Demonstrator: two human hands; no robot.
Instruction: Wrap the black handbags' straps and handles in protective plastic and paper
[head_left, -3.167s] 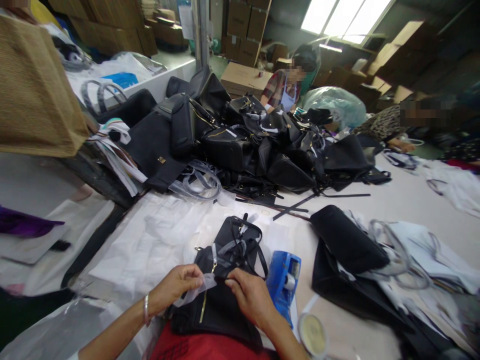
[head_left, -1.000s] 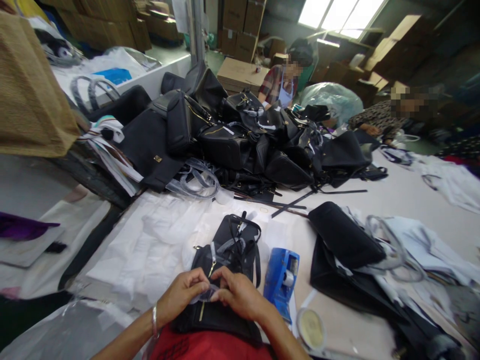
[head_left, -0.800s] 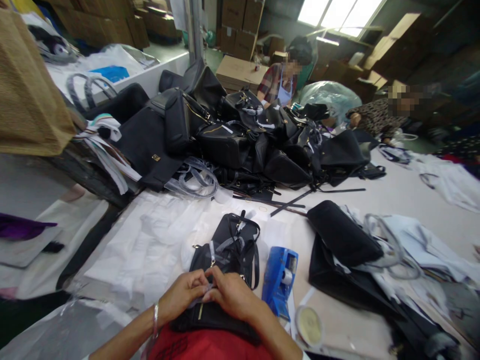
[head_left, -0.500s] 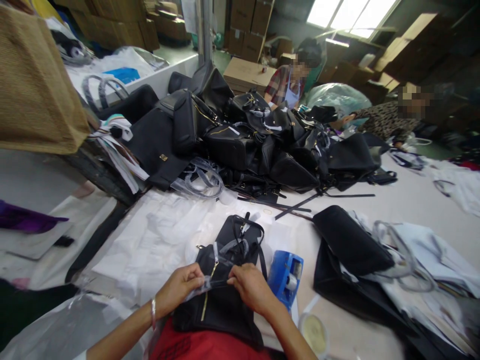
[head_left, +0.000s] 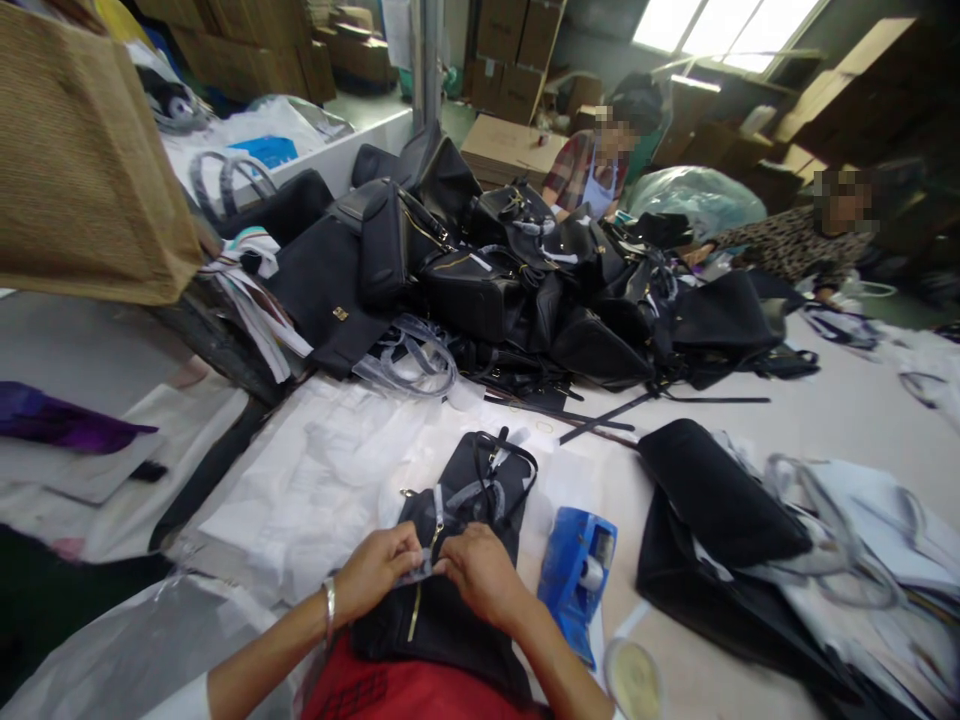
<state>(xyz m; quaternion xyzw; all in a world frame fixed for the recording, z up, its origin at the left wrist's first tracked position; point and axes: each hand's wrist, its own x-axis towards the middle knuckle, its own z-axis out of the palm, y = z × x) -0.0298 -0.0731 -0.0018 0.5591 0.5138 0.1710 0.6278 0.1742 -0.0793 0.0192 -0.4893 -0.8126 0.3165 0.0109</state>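
Note:
A small black bag point(head_left: 450, 620) with a gold zip lies in front of me on white wrapping paper point(head_left: 315, 490). My left hand point(head_left: 379, 570) and my right hand point(head_left: 480, 575) meet over its top. Both pinch a strip of clear plastic film point(head_left: 421, 572) against the bag near the zip pull. A silver bangle sits on my left wrist. The bag's straps point(head_left: 499, 480), partly wrapped in clear film, lie just beyond my fingers.
A blue tape dispenser point(head_left: 576, 580) and a tape roll point(head_left: 634, 680) sit right of the bag. Another black bag point(head_left: 712, 520) lies further right. A heap of black bags point(head_left: 510, 290) fills the table's middle. Two other people work at the far side.
My hands spread the film apart half a second ago and have come together again over the zip. The camera view has shifted slightly left and down.

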